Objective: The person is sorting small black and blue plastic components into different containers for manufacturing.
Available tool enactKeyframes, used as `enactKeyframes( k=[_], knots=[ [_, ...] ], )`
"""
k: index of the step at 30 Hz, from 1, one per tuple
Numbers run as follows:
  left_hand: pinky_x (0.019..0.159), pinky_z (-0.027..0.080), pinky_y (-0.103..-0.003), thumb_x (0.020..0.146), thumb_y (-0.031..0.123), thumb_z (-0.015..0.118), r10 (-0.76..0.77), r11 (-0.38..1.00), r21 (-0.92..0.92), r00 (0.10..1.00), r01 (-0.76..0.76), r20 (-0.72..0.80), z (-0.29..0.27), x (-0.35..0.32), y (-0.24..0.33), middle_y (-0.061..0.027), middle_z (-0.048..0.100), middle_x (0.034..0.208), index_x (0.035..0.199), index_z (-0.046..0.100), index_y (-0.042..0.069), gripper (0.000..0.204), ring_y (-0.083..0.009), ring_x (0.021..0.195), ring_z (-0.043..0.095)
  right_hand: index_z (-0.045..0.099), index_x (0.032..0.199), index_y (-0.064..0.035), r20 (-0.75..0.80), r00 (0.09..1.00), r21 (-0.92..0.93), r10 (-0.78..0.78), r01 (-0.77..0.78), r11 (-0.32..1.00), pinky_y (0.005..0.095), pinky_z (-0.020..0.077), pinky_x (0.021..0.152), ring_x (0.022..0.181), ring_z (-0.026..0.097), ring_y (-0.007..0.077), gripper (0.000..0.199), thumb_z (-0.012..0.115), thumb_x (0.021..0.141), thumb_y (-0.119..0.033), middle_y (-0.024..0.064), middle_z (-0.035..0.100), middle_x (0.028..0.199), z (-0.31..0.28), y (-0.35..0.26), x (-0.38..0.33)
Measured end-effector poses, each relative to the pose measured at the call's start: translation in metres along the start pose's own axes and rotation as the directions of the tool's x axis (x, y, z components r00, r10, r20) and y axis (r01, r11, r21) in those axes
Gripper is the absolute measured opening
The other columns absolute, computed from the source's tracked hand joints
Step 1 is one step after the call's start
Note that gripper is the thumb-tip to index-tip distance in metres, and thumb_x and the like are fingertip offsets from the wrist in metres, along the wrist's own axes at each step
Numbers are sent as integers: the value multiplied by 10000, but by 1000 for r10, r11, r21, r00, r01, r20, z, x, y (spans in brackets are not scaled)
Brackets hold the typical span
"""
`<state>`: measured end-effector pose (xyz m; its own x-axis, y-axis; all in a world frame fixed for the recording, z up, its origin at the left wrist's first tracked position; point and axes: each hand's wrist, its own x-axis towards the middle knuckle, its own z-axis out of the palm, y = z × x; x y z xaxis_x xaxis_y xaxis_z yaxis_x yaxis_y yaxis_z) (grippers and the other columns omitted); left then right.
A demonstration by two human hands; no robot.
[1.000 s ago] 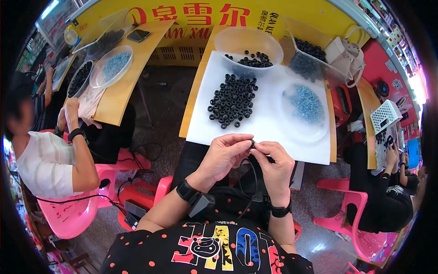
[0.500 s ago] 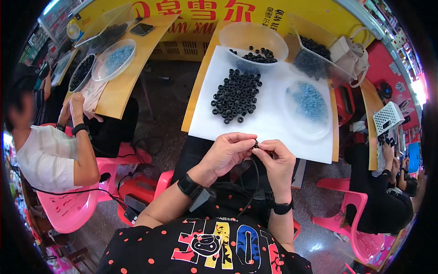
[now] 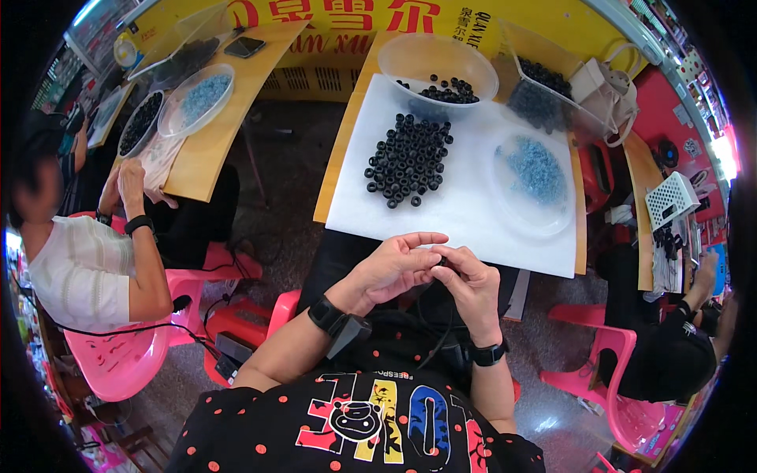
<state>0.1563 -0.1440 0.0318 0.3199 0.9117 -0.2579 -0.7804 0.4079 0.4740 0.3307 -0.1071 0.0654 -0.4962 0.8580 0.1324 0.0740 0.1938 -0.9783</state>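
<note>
My left hand (image 3: 393, 268) and my right hand (image 3: 468, 281) meet just below the near edge of the white sheet (image 3: 465, 206), fingertips pinched together on a small black ring (image 3: 443, 261). A thin black cord (image 3: 441, 335) hangs down from them over my lap. On the sheet ahead lies a pile of several black rings (image 3: 408, 161). To its right sits a clear dish of small blue pieces (image 3: 534, 172). A clear bowl (image 3: 438, 65) with more black rings stands at the far edge.
A clear box of dark pieces (image 3: 544, 93) and a beige bag (image 3: 607, 93) stand at the back right. A seated person (image 3: 87, 260) works at the left table (image 3: 213, 118) with dishes. Another person (image 3: 670, 347) sits on a pink stool at right.
My hands stay together on the black ring, shifting only slightly nearer my body. The view has tilted a little; the piles on the sheet are unchanged.
</note>
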Motion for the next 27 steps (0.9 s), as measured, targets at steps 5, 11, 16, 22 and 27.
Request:
enactKeyframes(
  k=[5, 11, 16, 22, 27],
  knots=[
    [853, 547, -255, 931, 106, 673, -22, 999, -28, 1000, 22, -2, -5, 3, -1, -48, 644, 1121, 1315, 539, 29, 414, -102, 930, 647, 711, 1150, -51, -42, 999, -67, -16, 14, 998, 219, 461, 635, 712, 569, 65, 318, 739, 834, -30, 12, 629, 795, 3, 7, -1],
    [733, 547, -209, 944, 125, 670, -26, 994, -104, 997, 19, -72, 0, 9, -2, -11, 656, 987, 1171, 622, 54, 243, -75, 825, 630, 685, 1184, -3, -28, 992, 208, 124, -115, 971, 200, 512, 717, 736, 569, 62, 326, 707, 860, 7, 8, 633, 896, 3, 4, 8],
    [699, 558, -220, 946, 135, 667, -43, 991, -129, 997, 33, -71, 6, 11, 3, -19, 673, 976, 1126, 635, 62, 196, -90, 821, 656, 644, 1219, 40, -46, 988, 255, 147, -131, 958, 206, 486, 812, 888, 558, 73, 361, 689, 862, 49, 31, 660, 1051, 0, 0, 10],
    [703, 556, -219, 937, 119, 676, 51, 998, -23, 984, -56, -173, 6, 22, 7, -31, 689, 941, 1115, 649, 48, 194, -106, 806, 667, 680, 1195, -8, -51, 983, 263, 178, -158, 952, 264, 491, 855, 881, 600, 117, 308, 681, 888, -44, 54, 698, 1040, -22, 4, 19],
    [776, 549, -253, 862, 22, 722, 512, 650, 666, 858, -366, -29, 16, 58, 3, -97, 735, 975, 1014, 726, -16, 157, -160, 860, 695, 721, 1061, 1, -164, 974, -264, -154, 108, 958, 290, 512, 837, 967, 676, 204, 181, 665, 895, -42, 113, 719, 1027, -43, 14, 44]
  ],
)
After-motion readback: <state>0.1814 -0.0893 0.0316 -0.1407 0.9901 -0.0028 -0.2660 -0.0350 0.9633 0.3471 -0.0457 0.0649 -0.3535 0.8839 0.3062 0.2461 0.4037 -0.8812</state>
